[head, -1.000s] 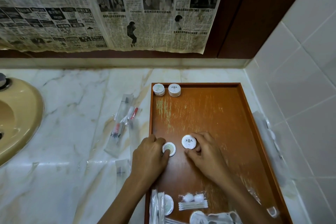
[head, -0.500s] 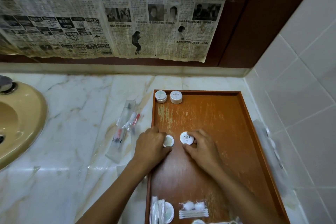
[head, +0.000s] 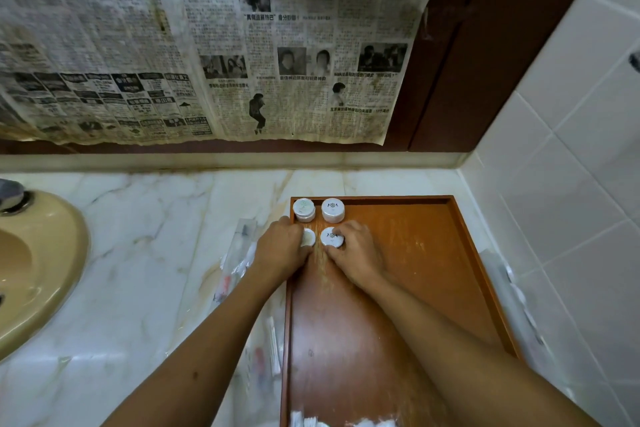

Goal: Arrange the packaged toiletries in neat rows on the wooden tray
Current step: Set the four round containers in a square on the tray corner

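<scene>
A wooden tray lies on the marble counter against the tiled right wall. Two small round white containers stand in its far left corner: one with a greenish lid and one with a dark emblem. Directly in front of them my left hand grips a third round container, half hidden by my fingers. My right hand grips a fourth round container with an emblem on its lid. White packaged items show at the tray's near edge.
Clear plastic packets with toothbrushes lie on the marble counter left of the tray. A beige sink is at far left. More clear packets lie between tray and tiled wall. Newspaper covers the back wall.
Both hands have slid their round containers from the tray's middle toward the far left corner, right behind the two standing there. The view has tilted up.
</scene>
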Demonstrator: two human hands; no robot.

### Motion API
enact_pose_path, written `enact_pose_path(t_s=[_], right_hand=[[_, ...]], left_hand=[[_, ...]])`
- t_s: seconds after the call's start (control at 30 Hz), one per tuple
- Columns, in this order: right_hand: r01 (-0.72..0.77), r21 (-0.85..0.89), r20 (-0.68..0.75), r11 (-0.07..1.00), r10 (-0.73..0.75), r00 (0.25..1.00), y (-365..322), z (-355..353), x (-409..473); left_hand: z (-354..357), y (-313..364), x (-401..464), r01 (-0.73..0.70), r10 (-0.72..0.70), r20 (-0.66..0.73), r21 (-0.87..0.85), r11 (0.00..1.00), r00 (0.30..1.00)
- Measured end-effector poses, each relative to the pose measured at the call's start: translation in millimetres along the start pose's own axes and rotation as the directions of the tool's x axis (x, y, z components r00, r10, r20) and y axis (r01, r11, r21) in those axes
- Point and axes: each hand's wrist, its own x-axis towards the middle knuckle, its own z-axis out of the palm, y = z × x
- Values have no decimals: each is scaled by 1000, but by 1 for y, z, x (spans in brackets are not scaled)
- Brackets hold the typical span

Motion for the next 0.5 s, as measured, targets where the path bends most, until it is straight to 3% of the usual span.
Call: enact_pose_path(t_s=[0.23,0.5], right_hand=[[40,96,-151,995,-25,988,10,16,-11],[67,50,-160,997,-58,985,12,17,-14]], left_hand=[[12,6,-12,79,-80,-88,-18,997,993],[25,5,-17,109,-116,-154,-56,993,981]])
